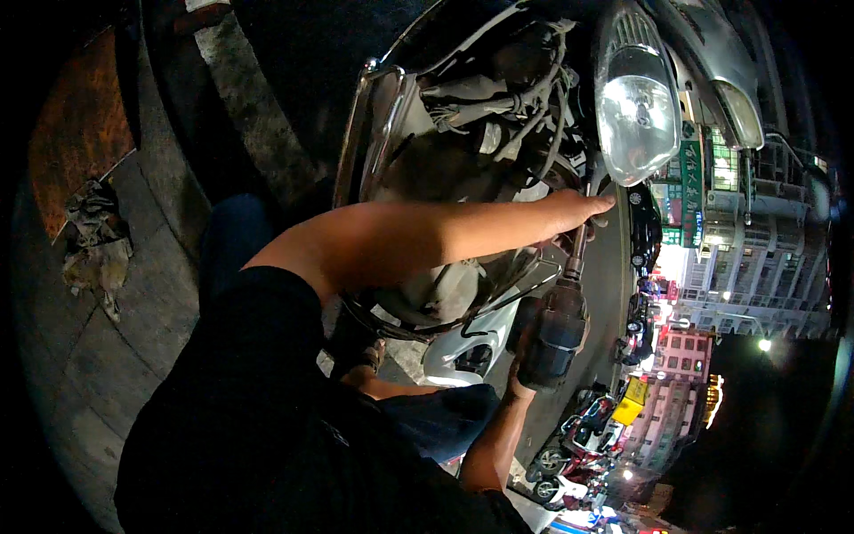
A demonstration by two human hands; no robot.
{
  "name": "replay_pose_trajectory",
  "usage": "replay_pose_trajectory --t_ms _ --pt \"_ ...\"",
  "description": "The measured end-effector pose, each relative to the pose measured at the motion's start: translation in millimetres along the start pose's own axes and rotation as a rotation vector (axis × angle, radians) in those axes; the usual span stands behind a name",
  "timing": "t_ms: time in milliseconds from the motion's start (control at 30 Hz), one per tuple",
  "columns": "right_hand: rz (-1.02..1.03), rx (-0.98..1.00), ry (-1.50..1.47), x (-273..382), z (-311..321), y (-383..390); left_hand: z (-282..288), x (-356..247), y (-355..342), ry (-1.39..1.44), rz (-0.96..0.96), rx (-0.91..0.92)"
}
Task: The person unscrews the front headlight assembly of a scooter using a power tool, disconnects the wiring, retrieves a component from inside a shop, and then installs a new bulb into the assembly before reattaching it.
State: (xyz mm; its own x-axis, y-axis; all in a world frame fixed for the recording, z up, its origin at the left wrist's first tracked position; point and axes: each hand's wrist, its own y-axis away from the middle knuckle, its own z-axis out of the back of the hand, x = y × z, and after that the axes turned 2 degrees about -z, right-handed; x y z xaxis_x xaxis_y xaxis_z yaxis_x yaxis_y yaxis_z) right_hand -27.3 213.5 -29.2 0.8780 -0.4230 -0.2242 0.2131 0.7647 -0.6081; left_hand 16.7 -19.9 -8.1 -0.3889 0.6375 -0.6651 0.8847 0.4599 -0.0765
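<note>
My right hand [520, 378] is wrapped round the grip of a dark, bulky power driver [553, 343], apparently a cordless impact wrench. A slim metal shaft [578, 254] runs from its nose toward the front of a scooter. Stretched across the picture, my left arm ends with my left hand [583, 214] closed about the shaft's far end, though some of its fingers are hidden. Just beyond this hand is the scooter's clear headlight [639, 111]. The scooter's front is stripped of panels, baring a bundle of wires and hoses [525, 93]. What the shaft's tip touches cannot be made out.
A chromed metal rail [365, 133] borders the opened scooter body. White bodywork [467, 347] lies near my bent knee. Grimy gloves or rags [96, 240] rest on the paving beside a rusty plate [80, 133]. Parked scooters [578, 436] and lit buildings line the street.
</note>
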Motion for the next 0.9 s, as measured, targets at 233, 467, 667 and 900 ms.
replay_pose_trajectory --t_ms 233,467,667,900 --pt "-0.086 -0.072 -0.437 5 4 -5 24 -37 72 -1.091 -0.390 -0.008" --pt "-0.156 -0.104 -0.148 10 -4 -1 32 -46 48 -1.543 -0.939 -0.390" --pt "-0.151 -0.105 -0.389 -2 1 -4 19 -36 11 -1.311 -0.747 -0.441" --pt "-0.298 0.069 -0.403 -14 -4 -9 18 -39 2 -1.280 -0.760 -0.588"
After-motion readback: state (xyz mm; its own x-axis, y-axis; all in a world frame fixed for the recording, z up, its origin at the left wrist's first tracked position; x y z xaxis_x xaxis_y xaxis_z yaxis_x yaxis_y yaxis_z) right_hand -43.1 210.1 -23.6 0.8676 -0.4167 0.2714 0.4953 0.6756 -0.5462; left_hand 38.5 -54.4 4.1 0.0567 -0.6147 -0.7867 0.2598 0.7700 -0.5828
